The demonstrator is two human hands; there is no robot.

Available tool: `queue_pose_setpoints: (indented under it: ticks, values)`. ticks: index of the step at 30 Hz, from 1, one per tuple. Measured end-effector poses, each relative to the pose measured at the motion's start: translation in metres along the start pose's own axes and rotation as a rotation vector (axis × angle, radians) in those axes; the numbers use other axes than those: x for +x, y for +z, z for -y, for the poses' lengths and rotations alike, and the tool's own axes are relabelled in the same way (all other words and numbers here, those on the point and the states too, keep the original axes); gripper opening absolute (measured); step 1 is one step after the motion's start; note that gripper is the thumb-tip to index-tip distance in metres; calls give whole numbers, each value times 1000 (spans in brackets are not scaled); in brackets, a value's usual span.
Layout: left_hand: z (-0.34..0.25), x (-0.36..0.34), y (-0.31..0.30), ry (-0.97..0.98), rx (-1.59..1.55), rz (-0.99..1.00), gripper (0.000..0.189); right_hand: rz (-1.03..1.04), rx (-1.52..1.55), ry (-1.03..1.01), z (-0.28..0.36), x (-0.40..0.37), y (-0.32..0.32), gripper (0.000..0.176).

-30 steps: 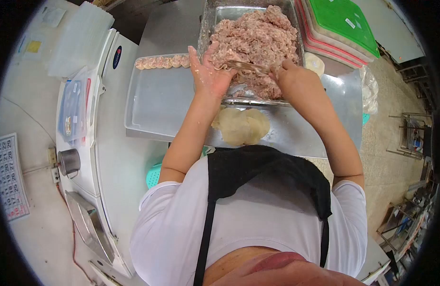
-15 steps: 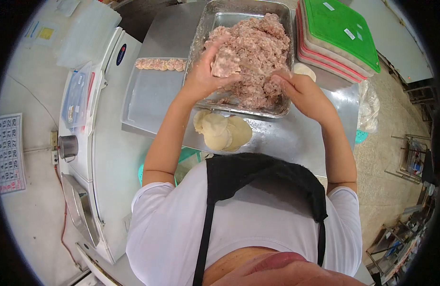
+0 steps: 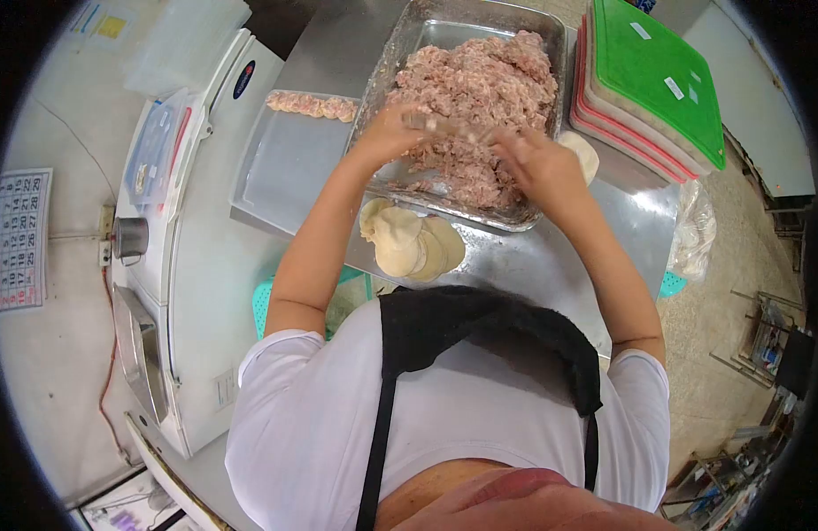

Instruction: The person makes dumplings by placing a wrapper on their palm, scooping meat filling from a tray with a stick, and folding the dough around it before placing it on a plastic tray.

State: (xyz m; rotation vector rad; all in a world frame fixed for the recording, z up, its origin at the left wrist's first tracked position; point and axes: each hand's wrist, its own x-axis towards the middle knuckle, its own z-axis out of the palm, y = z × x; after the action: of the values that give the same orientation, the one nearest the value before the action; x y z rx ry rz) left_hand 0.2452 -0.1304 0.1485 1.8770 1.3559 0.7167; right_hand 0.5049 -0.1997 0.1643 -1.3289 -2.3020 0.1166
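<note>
My left hand (image 3: 391, 134) is curled over the left side of the meat tray, closed around a small meat-filled wrapper (image 3: 415, 119) that shows only in part. To its right, my right hand (image 3: 537, 164) is above the meat with bent fingers, smeared by motion. A pale blurred streak lies between the hands; what the right fingers grip cannot be made out. Pinkish minced meat (image 3: 480, 80) is heaped in the deep metal tray (image 3: 544, 212). Round dough wrappers (image 3: 409, 243) lie in overlapping stacks at the table's near edge.
A row of filled dumplings (image 3: 312, 105) lies along the far edge of a flat tray (image 3: 281, 168) at left. Stacked containers with a green lid (image 3: 657, 75) stand at right, near more pale wrappers (image 3: 582, 155). A white refrigerator (image 3: 214, 265) borders the metal table (image 3: 604, 230).
My left hand has turned from an opened palm showing the meat-filled wrapper to curled fingers. The right hand has moved slightly toward it. The view has shifted a little.
</note>
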Motion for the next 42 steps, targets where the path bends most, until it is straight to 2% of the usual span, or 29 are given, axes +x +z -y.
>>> queue_pose_setpoints:
  ticks: [1,2,3,5,7,8,9,10,11,12,13,14,17,18,19,20,21,22,24,26,27,30,32,33,35,37,39,41,42]
  values:
    - [-17,-2,-5,-114,9,110,52,4,2,0,-11,-2,18,24]
    - [-27,-4,-8,-223,19,225,52,108,-96,45,-31,-4,34,25]
    - [-26,-7,-7,-218,16,220,52,207,-201,82,-35,1,29,26]
    - [-22,-16,-12,-62,-213,153,53,244,-81,152,-39,-4,14,27]
    - [-39,-30,-28,-97,-273,206,53,371,-145,241,-26,-6,-16,28]
    - [-46,-32,-34,-126,-334,250,53,368,-154,245,-20,-8,-27,28]
    - [-48,-33,-34,-118,-342,251,53,224,69,242,-14,-11,-36,28]
    - [-49,-34,-33,181,-186,117,48,79,291,235,-7,-14,-43,28]
    - [-49,-35,-34,476,-26,-20,43,78,282,238,5,-15,-47,28]
    - [-49,-36,-36,483,-33,-16,43,89,432,180,22,-14,-47,28]
    - [-49,-35,-38,472,-62,140,39,97,579,122,36,-12,-47,28]
    - [-48,-34,-40,460,-92,298,35,103,539,62,40,-15,-27,27]
    - [-34,-31,-41,434,16,296,35,155,355,54,39,-7,-32,26]
    - [-34,-34,-45,444,9,294,35,102,146,101,56,-3,-52,23]
    - [-34,-38,-50,324,8,256,38,100,136,102,70,-4,-51,23]
    - [-34,-42,-56,201,5,219,42,-18,39,78,83,-5,-50,23]
    - [-34,-43,-63,206,-1,222,42,-134,-57,57,97,-5,-47,22]
    - [-34,-42,-71,251,-15,279,43,-111,-140,17,110,0,-44,21]
    - [-26,-47,-82,303,-34,335,44,-79,-156,77,121,6,-41,21]
    - [-11,-53,-93,426,-134,166,44,-45,-143,162,137,16,-46,23]
    - [-3,-54,-101,430,-136,164,44,-46,-148,162,149,20,-44,23]
    - [13,-57,-123,413,-225,269,39,-142,22,177,175,33,-24,25]
    - [16,-58,-140,214,-90,262,37,-9,25,224,176,39,8,25]
    - [25,-57,-148,218,-95,260,37,-8,19,224,180,42,10,25]
    - [53,-52,-165,108,-110,282,44,-2,67,345,181,40,10,26]
    - [89,-49,-180,127,-77,226,43,-62,178,395,170,21,18,29]
    - [134,-41,-183,152,-44,169,42,-246,214,488,157,-9,22,31]
    - [178,-34,-175,164,0,161,42,-201,386,845,153,-45,17,31]
    - [187,-33,-168,165,-3,168,42,-221,449,924,152,-64,14,30]
